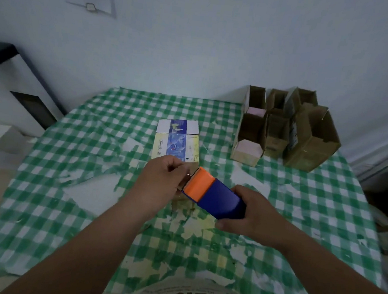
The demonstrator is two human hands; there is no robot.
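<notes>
dispenser at mid-surface, teeth pointing far-left

the surface [90, 137] lies open to your left and near side; open brown boxes [306, 138] crowd the far-right corner by the wall. your right hand [252, 214] wraps the blue tape dispenser [216, 197], whose long axis runs near-right to far-left, orange toothed end leading. your left hand [162, 174], fingers curled, pinches the near cardboard edge of the printed carton [177, 143], just beside the teeth

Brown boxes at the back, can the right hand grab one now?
Probably not yet. The right hand grips the tape dispenser, so it is full. The brown boxes stand far off at the table's right corner, though only bare tablecloth lies between.
</notes>
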